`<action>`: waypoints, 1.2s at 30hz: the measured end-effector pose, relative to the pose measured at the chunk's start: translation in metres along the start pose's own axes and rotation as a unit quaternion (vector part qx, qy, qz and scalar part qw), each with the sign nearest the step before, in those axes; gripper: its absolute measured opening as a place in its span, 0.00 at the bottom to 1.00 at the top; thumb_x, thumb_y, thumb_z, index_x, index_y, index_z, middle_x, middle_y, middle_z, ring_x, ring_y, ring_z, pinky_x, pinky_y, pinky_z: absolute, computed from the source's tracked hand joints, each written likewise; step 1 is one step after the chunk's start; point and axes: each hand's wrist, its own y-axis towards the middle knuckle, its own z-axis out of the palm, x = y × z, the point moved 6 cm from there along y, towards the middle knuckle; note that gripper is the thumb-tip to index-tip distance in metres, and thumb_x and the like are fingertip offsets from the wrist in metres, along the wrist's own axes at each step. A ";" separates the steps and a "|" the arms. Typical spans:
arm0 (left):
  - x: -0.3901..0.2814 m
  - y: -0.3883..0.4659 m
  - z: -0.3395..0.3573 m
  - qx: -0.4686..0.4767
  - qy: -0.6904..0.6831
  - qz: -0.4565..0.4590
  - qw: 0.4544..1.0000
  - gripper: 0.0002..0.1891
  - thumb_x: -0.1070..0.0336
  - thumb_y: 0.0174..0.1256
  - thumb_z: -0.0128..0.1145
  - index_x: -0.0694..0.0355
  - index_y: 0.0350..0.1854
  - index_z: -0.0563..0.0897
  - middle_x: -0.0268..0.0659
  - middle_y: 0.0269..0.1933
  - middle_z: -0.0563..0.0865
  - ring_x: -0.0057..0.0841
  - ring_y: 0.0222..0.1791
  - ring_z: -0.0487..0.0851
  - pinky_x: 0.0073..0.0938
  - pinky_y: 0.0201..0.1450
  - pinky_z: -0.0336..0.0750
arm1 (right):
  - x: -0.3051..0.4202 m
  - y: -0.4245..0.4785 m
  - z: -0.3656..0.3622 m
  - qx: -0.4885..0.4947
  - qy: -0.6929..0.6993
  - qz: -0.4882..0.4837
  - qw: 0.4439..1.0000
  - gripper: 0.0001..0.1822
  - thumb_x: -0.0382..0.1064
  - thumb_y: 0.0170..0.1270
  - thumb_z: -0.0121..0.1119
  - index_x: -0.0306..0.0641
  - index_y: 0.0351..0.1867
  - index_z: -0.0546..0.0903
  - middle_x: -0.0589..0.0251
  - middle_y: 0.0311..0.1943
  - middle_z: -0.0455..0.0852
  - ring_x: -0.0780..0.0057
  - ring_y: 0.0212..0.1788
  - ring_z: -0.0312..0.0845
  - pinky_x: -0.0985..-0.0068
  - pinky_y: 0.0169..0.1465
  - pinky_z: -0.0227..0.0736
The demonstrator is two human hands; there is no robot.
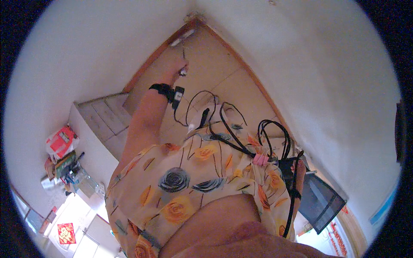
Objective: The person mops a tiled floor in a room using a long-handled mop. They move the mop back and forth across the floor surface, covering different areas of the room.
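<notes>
My left hand (182, 66) is stretched out low over the tiled floor (213, 64), with its fingers closed around the end of a thin handle. The handle runs towards a pale, flat head (182, 37), perhaps a mop's, lying by the skirting near the corner. A black strap (163, 90) with a small device (178, 96) circles my left wrist. My right hand (298, 167) is at my right side, partly hidden, beside a black case (287, 166) and a black cable. Whether it grips anything is unclear. Looped black cables (274, 124) hang before my flowered dress (193, 174), gathered by a pink clip (260, 159).
White walls with brown skirting (240, 59) meet in the corner ahead. A low white partition (93, 135) stands to my left, with a red package (62, 142) and other goods behind it. A dark, flat-topped piece of furniture (322, 200) is at my right.
</notes>
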 end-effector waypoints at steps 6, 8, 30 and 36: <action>-0.123 -0.032 0.074 0.033 0.170 0.196 0.965 0.05 0.66 0.44 0.48 0.60 0.17 0.71 0.31 0.15 0.69 0.21 0.15 0.67 0.22 0.18 0.60 | -0.017 -0.053 0.014 -0.064 0.052 -0.125 0.989 0.08 0.35 0.47 0.52 0.39 0.30 0.70 0.69 0.19 0.72 0.81 0.16 0.67 0.84 0.18 0.63; -0.136 -0.017 0.098 0.076 0.258 0.308 0.912 0.05 0.66 0.44 0.47 0.61 0.17 0.71 0.32 0.15 0.69 0.21 0.15 0.67 0.22 0.18 0.60 | -0.032 -0.064 0.015 -0.073 0.129 -0.114 0.982 0.08 0.35 0.46 0.52 0.38 0.30 0.70 0.69 0.19 0.72 0.81 0.16 0.67 0.85 0.18 0.63; 0.060 -0.063 0.166 0.399 0.743 0.210 0.495 0.08 0.64 0.41 0.48 0.62 0.21 0.77 0.41 0.19 0.78 0.34 0.22 0.77 0.32 0.25 0.71 | -0.113 -0.014 0.026 -0.029 0.122 -0.018 0.992 0.09 0.38 0.47 0.50 0.37 0.29 0.71 0.61 0.22 0.75 0.71 0.25 0.71 0.79 0.28 0.67; -0.027 -0.144 0.167 0.333 0.597 0.401 0.610 0.10 0.62 0.40 0.48 0.65 0.20 0.75 0.43 0.21 0.78 0.37 0.24 0.76 0.38 0.30 0.69 | -0.091 -0.035 0.027 0.011 0.300 0.113 0.947 0.12 0.39 0.43 0.54 0.37 0.31 0.73 0.58 0.25 0.76 0.68 0.30 0.73 0.76 0.35 0.68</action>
